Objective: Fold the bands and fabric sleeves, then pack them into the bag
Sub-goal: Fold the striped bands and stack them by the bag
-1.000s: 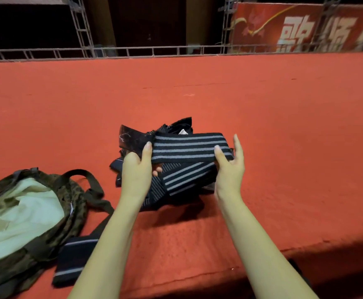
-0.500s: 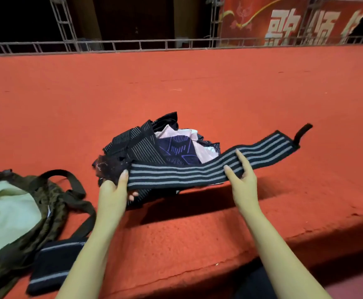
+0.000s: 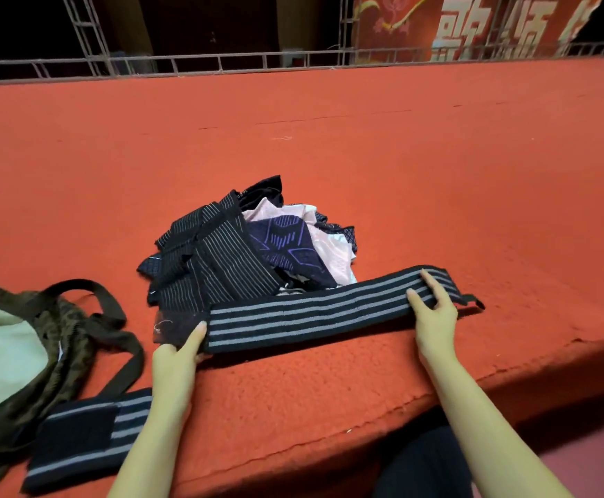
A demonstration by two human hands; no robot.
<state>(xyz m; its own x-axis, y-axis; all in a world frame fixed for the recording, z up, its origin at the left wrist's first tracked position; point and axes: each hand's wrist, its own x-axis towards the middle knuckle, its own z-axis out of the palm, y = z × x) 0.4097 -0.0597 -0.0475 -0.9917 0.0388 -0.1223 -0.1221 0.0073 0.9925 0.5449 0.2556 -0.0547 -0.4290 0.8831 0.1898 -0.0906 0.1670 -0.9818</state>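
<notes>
The striped band (image 3: pixel 311 314) lies stretched flat on the red carpeted platform (image 3: pixel 365 156), running from 9 to 3 o'clock. Its far edge touches the heap of sleeves (image 3: pixel 257 246) at 12 o'clock, and its near edge is close to the platform's front edge. My left hand (image 3: pixel 178 357) seems to pinch the 9 o'clock end beside the dark hook patch (image 3: pixel 173 328), one digit on top. My right hand (image 3: pixel 433 310) rests on the 3 o'clock end, fingers (image 3: pixel 433 286) straight and slightly spread, pressing it down. The elastic worries me most: if either end slips as I bring them together, the band may spring back and the fold come out skewed. The hook patch could also snag the carpet or the heap's loose cloth and drag a sleeve along. The small loop (image 3: pixel 473 300) at the 3 o'clock tip may get trapped inside the fold. The bag (image 3: pixel 74 339) gapes at 8 o'clock beside a folded band (image 3: pixel 77 436); a bulky fold would pack badly there.
</notes>
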